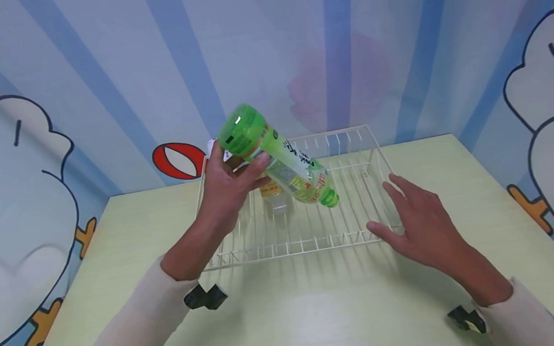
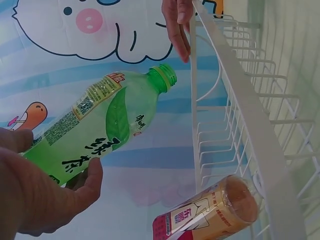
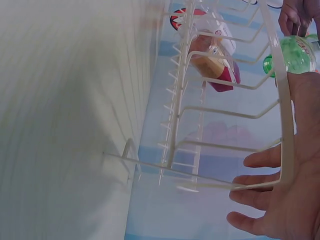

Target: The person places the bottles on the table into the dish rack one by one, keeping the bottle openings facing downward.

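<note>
My left hand (image 1: pixel 228 189) grips a green plastic bottle (image 1: pixel 297 164) round its base end. The bottle is tilted, its green neck pointing down to the right above a white wire rack (image 1: pixel 291 254). My right hand (image 1: pixel 423 222) is beside the rack's right end with its fingers spread and holds nothing. In the right wrist view its fingers lie close to the rack's end rail; whether they touch it I cannot tell. A container with an orange and dark red label (image 2: pixel 210 212) lies in the rack, partly hidden behind my left hand in the head view.
A whitish item (image 3: pixel 222 32) shows beside the labelled container in the right wrist view, its kind unclear. The rack stands on a pale yellow-green table (image 1: pixel 304 309). Behind is a blue striped wall (image 1: pixel 260 52) with cartoon drawings.
</note>
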Demonstrator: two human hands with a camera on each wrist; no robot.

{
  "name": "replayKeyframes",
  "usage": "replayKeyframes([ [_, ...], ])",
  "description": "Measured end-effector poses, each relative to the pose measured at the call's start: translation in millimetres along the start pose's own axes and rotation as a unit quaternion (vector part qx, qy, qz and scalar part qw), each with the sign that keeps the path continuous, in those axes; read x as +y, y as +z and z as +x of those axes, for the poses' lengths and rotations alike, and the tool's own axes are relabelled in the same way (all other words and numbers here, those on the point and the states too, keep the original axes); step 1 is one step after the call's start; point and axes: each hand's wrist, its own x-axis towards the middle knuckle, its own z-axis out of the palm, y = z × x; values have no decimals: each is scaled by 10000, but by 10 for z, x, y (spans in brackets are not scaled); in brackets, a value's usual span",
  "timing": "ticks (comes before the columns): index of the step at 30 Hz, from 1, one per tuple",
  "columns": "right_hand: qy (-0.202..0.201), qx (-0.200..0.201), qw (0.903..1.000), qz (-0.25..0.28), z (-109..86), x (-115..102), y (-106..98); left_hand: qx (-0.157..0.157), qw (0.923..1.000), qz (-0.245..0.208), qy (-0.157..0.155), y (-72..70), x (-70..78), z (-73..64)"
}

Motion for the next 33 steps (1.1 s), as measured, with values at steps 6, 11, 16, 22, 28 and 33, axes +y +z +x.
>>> replayKeyframes([
  [6, 176, -257, 9995, 67, -47, 49, -32, -50, 9998, 44, -164, 25, -30, 50],
  [11, 370, -527, 9979, -16, -46, 57, -56, -191, 9995, 100, -220, 41, -45, 123],
  [16, 501, -765, 9958, -3, -33, 44, -68, -308, 9983, 208, -443, 66, -59, 220],
  [22, 566, -831, 9949, -57, -24, 38, -67, -407, 9945, 662, -703, 177, -65, 394],
  [28, 584, -738, 9955, -107, -30, 54, -70, -663, 9892, 1073, -752, 306, -119, 588],
  [33, 581, -761, 9954, -90, -34, 47, -59, -732, 9824, 1426, -955, 368, -213, 716],
])
